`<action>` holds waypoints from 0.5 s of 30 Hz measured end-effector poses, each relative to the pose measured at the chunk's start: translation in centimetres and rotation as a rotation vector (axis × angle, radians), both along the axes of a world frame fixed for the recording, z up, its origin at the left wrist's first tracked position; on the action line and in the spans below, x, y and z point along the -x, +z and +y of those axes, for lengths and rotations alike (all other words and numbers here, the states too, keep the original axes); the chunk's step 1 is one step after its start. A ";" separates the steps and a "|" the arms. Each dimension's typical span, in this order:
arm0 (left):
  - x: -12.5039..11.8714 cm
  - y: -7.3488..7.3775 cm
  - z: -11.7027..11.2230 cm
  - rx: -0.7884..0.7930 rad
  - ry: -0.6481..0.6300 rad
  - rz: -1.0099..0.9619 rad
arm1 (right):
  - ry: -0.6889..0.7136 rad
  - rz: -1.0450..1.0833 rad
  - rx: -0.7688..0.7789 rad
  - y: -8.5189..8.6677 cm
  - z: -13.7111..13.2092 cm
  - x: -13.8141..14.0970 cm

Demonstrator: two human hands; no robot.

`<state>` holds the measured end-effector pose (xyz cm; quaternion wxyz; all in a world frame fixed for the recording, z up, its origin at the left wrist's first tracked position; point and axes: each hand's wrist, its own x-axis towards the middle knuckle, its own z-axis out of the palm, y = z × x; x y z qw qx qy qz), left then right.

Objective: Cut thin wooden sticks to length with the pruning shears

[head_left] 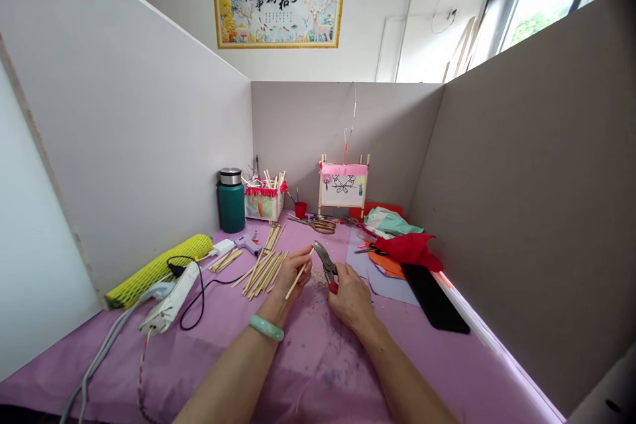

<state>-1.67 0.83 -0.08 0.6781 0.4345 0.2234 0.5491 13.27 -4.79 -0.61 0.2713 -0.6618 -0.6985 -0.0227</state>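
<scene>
Pale wood, a thin stick (293,285) sits pinched in my left hand (289,271), its far end up by the tip of the metal pliers (325,261). My right hand (352,298) is wrapped firmly round the pliers; whether their jaws bite the stick, I cannot tell. Left of my hands, a loose pile of sticks (265,276) lies on the purple cloth (308,371), with a green bottle (232,207) farther off.

1 head-worn camera looks forward and down at the nearby left hand (288,273) and right hand (352,298), facing the rear partition (298,126).
</scene>
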 end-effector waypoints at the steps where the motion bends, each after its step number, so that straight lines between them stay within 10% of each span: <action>1: 0.0 0.0 0.0 -0.002 -0.002 -0.001 | -0.001 0.003 0.009 0.0 0.0 0.0; 10: -0.1 0.0 -0.2 0.004 -0.002 -0.012 | 0.007 0.074 0.016 0.2 0.1 -0.4; 15: -0.1 0.3 -0.2 0.016 0.032 -0.056 | 0.262 0.547 -0.209 0.4 0.8 -0.9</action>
